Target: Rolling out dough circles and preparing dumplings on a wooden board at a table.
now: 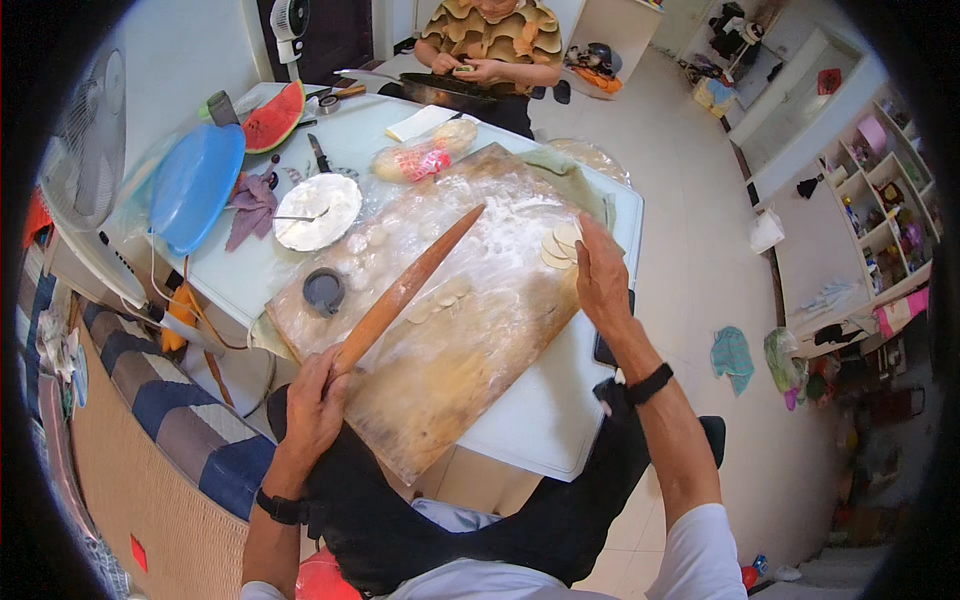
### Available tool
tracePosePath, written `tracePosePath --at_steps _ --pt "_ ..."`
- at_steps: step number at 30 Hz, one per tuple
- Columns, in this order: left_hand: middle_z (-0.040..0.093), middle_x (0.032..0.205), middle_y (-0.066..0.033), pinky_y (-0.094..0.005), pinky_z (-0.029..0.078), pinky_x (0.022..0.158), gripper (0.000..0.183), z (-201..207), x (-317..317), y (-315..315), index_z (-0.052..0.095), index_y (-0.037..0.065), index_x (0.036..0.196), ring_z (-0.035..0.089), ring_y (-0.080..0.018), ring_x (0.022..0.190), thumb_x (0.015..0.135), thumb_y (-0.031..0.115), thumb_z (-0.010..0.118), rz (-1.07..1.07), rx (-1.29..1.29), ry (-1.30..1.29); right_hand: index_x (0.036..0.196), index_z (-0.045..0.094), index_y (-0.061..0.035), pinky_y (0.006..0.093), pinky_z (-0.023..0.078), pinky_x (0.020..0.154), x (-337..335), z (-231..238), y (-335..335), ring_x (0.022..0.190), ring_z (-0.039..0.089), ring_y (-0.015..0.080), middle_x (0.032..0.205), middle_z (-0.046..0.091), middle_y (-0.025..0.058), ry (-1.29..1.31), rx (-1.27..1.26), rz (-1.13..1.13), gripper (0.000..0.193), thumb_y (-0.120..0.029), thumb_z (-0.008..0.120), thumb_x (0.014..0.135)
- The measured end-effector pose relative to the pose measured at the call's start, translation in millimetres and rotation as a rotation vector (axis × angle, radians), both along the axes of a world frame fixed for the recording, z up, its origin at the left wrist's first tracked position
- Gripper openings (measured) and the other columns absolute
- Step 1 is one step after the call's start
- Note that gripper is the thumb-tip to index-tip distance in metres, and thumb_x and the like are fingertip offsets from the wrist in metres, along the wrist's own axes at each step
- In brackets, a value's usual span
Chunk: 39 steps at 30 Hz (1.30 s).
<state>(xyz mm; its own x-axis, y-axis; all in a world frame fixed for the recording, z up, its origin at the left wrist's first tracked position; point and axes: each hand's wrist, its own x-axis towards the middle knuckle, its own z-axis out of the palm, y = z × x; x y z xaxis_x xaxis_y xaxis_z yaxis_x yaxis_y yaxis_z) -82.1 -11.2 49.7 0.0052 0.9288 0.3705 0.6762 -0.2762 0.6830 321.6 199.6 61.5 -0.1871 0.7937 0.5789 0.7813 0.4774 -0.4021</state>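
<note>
Left hand grips a rolling pin; right hand rests at a stack of wrappers.
The pin lies slantwise across the floured board on the counter, over small dough pieces. Right fingers are loosely together, touching the stack at the board's right edge. A flour plate sits beyond.

One head-worn fisheye view looks steeply down from just above the seated person's lap, facing forward over the floured wooden board on the table, close in, with room edges bending at the rim.
</note>
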Motion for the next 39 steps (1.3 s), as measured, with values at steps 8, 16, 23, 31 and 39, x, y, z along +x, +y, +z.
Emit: tracePosePath --at_steps 8,16,23,31,39 --pt "0.061 0.098 -0.0150 -0.0355 0.051 0.078 0.040 -5 -5 -5 0.060 -0.002 0.137 0.062 -0.0271 0.085 0.099 0.011 0.067 0.048 0.016 -0.057 0.131 0.062 -0.0006 0.0504 0.046 0.109 -62 -56 -23 0.129 0.057 0.0430 0.135 0.064 0.0209 -0.168 -0.141 0.334 0.040 -0.008 0.068 0.092" --pt "0.066 0.106 -0.0163 -0.0346 0.053 0.083 0.041 -8 -1 -4 0.060 -0.003 0.138 0.065 -0.0264 0.091 0.102 0.014 0.066 0.035 0.020 -0.124 0.124 0.066 -0.0082 0.0497 0.051 0.098 -124 -50 -26 0.115 0.061 0.0392 0.126 0.066 0.0168 -0.236 -0.209 0.389 0.033 -0.004 0.065 0.091" --pt "0.067 0.107 -0.0174 -0.0355 0.054 0.083 0.041 -6 -1 -7 0.059 -0.003 0.138 0.067 -0.0275 0.091 0.102 0.014 0.065 0.061 0.017 -0.116 0.121 0.067 -0.0080 0.0481 0.052 0.093 -101 -46 -27 0.108 0.062 0.0381 0.115 0.066 0.0180 -0.273 -0.326 0.299 0.029 -0.006 0.065 0.092" --pt "0.064 0.100 -0.0174 -0.0377 0.053 0.079 0.040 -1 -2 -6 0.059 -0.003 0.137 0.065 -0.0285 0.086 0.099 0.008 0.064 0.044 0.030 -0.086 0.109 0.068 -0.0019 0.0478 0.055 0.086 -84 -58 -63 0.100 0.065 0.0387 0.105 0.068 0.0170 -0.273 -0.201 0.388 0.019 -0.008 0.066 0.091" --pt "0.062 0.095 -0.0173 -0.0390 0.053 0.076 0.041 1 4 -6 0.060 0.001 0.137 0.064 -0.0325 0.083 0.097 0.006 0.064 0.043 0.015 -0.088 0.105 0.066 -0.0048 0.0480 0.055 0.086 -101 -79 -69 0.102 0.064 0.0400 0.106 0.065 0.0172 -0.118 -0.330 0.266 0.016 -0.009 0.067 0.090"
